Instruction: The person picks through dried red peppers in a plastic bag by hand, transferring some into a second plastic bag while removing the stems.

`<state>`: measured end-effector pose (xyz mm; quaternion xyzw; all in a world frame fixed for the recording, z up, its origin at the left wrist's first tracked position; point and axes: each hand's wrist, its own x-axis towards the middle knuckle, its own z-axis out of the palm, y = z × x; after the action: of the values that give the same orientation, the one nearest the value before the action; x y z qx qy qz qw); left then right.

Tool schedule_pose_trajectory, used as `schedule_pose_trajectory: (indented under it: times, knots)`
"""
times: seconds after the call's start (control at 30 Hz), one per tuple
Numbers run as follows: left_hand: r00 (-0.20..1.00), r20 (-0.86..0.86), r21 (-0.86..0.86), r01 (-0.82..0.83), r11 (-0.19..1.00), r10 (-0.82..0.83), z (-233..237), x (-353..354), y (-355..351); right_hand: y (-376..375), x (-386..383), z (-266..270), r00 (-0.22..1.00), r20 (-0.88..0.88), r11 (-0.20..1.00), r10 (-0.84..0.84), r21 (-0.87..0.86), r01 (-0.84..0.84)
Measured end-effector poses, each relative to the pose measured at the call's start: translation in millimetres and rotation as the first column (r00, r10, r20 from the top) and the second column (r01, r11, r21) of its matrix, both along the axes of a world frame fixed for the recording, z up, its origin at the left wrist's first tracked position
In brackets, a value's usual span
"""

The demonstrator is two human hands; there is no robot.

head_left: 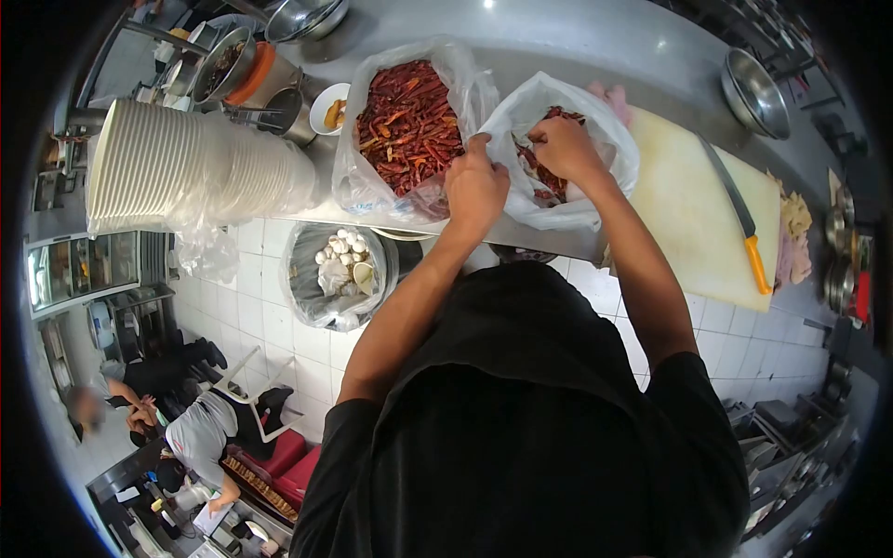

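A clear plastic bag full of dried red chilies stands open on the steel counter. My left hand is closed at the right edge of this bag, between the two bags; what its fingers pinch is too small to make out. To the right stands a white plastic bag with a smaller amount of dried red chilies inside. My right hand is over its opening, fingers curled together and pointing down; their tips are partly hidden.
Right of the bags lies a cutting board with an orange-handled knife. Stacked white containers and a small white bowl are at the left. Below the counter is a lined bin. Two people are at lower left.
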<state>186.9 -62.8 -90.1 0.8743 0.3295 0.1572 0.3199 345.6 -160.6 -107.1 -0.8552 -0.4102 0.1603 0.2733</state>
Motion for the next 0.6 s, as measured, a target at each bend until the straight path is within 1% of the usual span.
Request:
schedule_pose_trajectory:
  times: [0.07, 0.17, 0.2, 0.27, 0.3, 0.33, 0.37, 0.4, 0.5, 0.53, 0.6]
  knots:
    - [0.993, 0.108, -0.071, 0.045, 0.996, -0.038, 10.2, 1.8, 0.3, -4.1, 5.2, 2.1, 1.000, -0.011, 0.999, -0.026, 0.038, 0.027]
    - [0.926, 0.369, -0.303, 0.197, 0.932, -0.075, 58.8, -3.2, -14.5, -15.6, 9.5, 22.3, 0.999, 0.032, 0.997, -0.029, 0.070, 0.027]
    - [0.920, 0.385, -0.301, 0.205, 0.931, -0.078, 61.0, -7.4, -15.9, -16.7, 10.8, 24.5, 0.998, -0.002, 0.996, -0.064, 0.062, 0.064]
    - [0.903, 0.420, -0.289, 0.224, 0.931, -0.087, 66.0, -15.8, -12.5, -20.2, 12.5, 23.3, 0.998, -0.016, 0.996, -0.058, 0.072, 0.059]
    - [0.921, 0.380, -0.284, 0.203, 0.937, -0.085, 67.4, -20.1, -9.9, -20.1, 13.4, 24.3, 0.998, -0.021, 0.995, -0.052, 0.080, 0.054]
    - [0.938, 0.336, -0.278, 0.182, 0.943, -0.082, 66.9, -25.6, -6.9, -20.7, 12.1, 27.4, 0.997, -0.063, 0.998, -0.050, 0.040, 0.053]
    - [0.954, 0.289, -0.273, 0.156, 0.949, -0.074, 64.9, -30.1, -4.5, -21.5, 11.6, 25.5, 0.997, -0.059, 0.999, -0.040, 0.035, 0.042]
    - [0.962, 0.265, -0.248, 0.132, 0.960, -0.064, 61.0, -32.7, -2.6, -21.1, 10.8, 22.8, 0.998, -0.055, 0.999, -0.026, 0.029, 0.028]
    - [0.972, 0.225, -0.012, 0.070, 0.997, -0.065, 56.1, -35.7, -0.6, -20.7, 7.8, 17.7, 0.999, -0.037, 0.999, -0.006, 0.036, 0.007]
    - [0.951, 0.293, 0.141, 0.065, 0.988, -0.105, 59.2, -33.5, -1.8, -20.7, 7.2, 16.6, 1.000, -0.029, 0.999, -0.004, 0.042, 0.005]
    - [0.893, 0.399, 0.431, 0.019, 0.902, -0.209, 69.1, -23.9, -10.3, -22.3, 9.1, 12.3, 1.000, -0.012, 0.996, 0.012, 0.092, -0.011]
